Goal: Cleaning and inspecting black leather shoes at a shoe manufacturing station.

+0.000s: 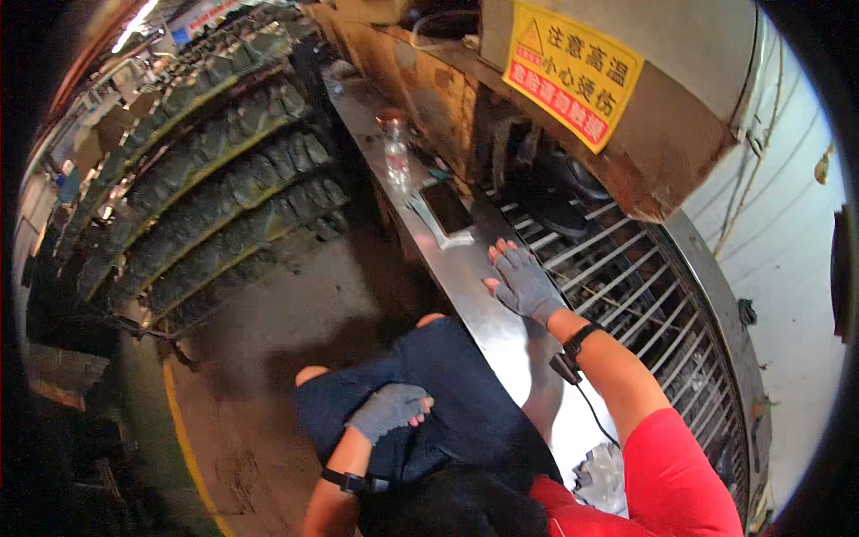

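My right hand (523,282), in a grey fingerless glove, lies with its fingers stretched out on the metal ledge (492,318) beside a row of metal bars. No object shows in it. My left hand (389,412), gloved alike, rests on my lap over dark shorts (456,367). Its fingers are curled in, and nothing is seen in them. Just beyond the right hand, a dark phone (446,208) lies on something pale on the ledge. Farther along stands a clear plastic bottle (396,161) with a reddish-brown top.
Metal bars (640,291) form a grate at the right, with a dark shoe-like item (550,213) on it beneath a rusty machine housing (680,161). That housing carries a yellow warning label (573,72). Tiered racks (224,170) of dark shoe-shaped pieces stand at the left.
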A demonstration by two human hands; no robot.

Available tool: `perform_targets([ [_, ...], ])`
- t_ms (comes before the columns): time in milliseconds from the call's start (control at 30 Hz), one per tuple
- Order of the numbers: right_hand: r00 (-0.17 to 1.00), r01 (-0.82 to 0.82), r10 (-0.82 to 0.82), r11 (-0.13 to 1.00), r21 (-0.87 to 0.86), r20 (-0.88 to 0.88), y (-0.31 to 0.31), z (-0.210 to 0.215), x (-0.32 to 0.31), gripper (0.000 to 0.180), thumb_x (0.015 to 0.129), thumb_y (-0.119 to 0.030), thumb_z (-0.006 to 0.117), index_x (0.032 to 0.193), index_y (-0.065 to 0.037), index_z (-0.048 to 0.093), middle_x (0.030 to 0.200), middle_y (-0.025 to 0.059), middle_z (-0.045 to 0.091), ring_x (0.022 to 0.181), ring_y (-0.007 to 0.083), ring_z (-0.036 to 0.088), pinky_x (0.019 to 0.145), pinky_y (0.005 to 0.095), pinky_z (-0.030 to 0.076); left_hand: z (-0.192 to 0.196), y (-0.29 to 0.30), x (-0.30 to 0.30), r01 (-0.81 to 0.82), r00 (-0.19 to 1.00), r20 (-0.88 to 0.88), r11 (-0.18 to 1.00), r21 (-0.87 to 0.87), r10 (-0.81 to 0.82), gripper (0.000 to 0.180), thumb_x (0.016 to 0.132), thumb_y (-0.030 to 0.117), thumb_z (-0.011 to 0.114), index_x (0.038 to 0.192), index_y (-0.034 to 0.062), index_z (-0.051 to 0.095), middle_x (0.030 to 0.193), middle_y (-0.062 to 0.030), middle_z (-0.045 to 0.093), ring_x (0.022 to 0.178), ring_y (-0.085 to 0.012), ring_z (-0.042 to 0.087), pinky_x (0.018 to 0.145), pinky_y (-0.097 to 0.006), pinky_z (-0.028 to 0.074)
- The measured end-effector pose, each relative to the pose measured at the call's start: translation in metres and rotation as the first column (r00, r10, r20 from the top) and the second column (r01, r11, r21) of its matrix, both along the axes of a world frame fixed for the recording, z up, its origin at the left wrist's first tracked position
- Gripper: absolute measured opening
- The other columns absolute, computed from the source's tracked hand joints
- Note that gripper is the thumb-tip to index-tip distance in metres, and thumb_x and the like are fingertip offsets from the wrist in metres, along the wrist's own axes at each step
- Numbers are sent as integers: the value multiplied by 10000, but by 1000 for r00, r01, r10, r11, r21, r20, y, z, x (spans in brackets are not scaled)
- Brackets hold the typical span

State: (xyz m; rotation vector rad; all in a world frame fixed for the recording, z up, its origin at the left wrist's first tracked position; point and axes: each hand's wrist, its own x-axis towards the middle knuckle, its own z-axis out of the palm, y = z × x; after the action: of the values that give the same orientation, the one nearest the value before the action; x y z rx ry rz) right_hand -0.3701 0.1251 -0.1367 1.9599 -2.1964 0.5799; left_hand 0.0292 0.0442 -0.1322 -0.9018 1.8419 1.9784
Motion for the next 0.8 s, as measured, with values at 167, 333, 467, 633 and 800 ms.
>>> perform_targets([
  [167, 998, -29, 34, 996, -82, 55, 2, 19, 11, 676, 1010, -484, 591, 1480, 0, 555, 1546, 289, 508, 1442, 481, 459, 1222, 552, 351, -35, 2, -8, -44, 998, 61, 987, 153, 35, 234, 1008, 310, 699, 1060, 87, 752, 862, -64, 727, 699, -169, 683, 596, -336, 558],
  [333, 997, -16, 21, 998, -68, 72, 11, 15, 24, 639, 1029, -463, 560, 1468, 2, 566, 1542, 287, 517, 1459, 485, 434, 1243, 552, 310, -92, -13, -30, 216, 953, 134, 918, 333, -273, 303, 1036, 411, 609, 1001, 132, 721, 815, -65, 749, 628, -192, 702, 527, -350, 548],
  [467, 992, 20, -24, 999, 32, 124, 18, 19, 15, 642, 1011, -448, 576, 1459, 12, 573, 1533, 295, 522, 1464, 481, 431, 1252, 538, 306, -60, 4, -33, 244, 966, 96, 970, -22, -241, 351, 1038, 440, 589, 911, 122, 668, 735, -50, 704, 608, -198, 677, 505, -362, 528],
  [633, 988, 16, -22, 999, 39, 150, 2, 21, 21, 650, 994, -432, 605, 1463, 17, 576, 1559, 297, 500, 1482, 482, 415, 1259, 531, 300, -38, 0, -21, 188, 979, 98, 980, -67, -181, 332, 1044, 393, 591, 895, 106, 666, 686, -16, 651, 574, -148, 625, 494, -314, 486],
  [800, 997, 35, -35, 999, -1, 71, 0, 12, 15, 614, 1001, -398, 583, 1451, 19, 569, 1524, 296, 526, 1449, 482, 450, 1253, 538, 313, -28, 0, -6, 152, 979, -105, 969, -195, -174, 316, 1041, 359, 589, 879, 95, 655, 677, -15, 637, 580, -141, 623, 496, -297, 480],
])
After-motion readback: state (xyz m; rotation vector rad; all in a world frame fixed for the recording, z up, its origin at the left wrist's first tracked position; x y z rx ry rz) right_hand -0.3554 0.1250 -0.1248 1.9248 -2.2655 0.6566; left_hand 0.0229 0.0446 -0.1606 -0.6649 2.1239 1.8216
